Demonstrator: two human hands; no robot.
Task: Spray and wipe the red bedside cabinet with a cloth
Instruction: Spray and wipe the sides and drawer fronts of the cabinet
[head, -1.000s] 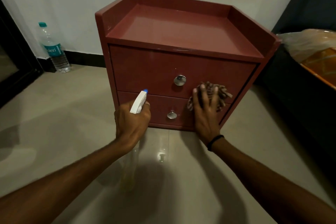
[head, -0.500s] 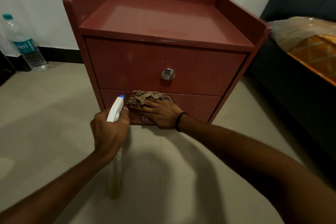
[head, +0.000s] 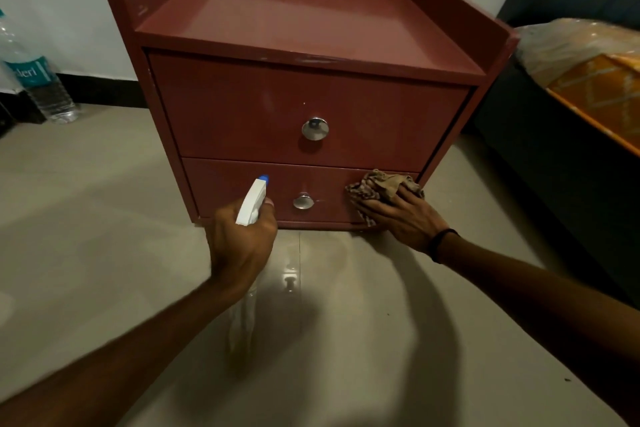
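Cloth shift: right hand (head: 405,218) and the crumpled brown patterned cloth (head: 381,185) have slid from the left part of the lower drawer (head: 228,184) to its right end, uncovering the round silver lower knob (head: 303,202).
Right hand: fingers lie fairly straight over the cloth, pressing it against the drawer front (a black band circles the wrist).
Left hand (head: 242,246): fingers curled round the neck of the clear spray bottle (head: 252,201) with white head and blue nozzle tip, held upright just before the lower drawer, left of the knob.
Cabinet: glossy red two-drawer bedside cabinet (head: 311,28) stands on the pale tiled floor (head: 104,218), both drawers closed.
Surroundings: clear plastic water bottle (head: 38,80) with a teal label by the wall at left; plastic-wrapped orange mattress (head: 588,55) at right.
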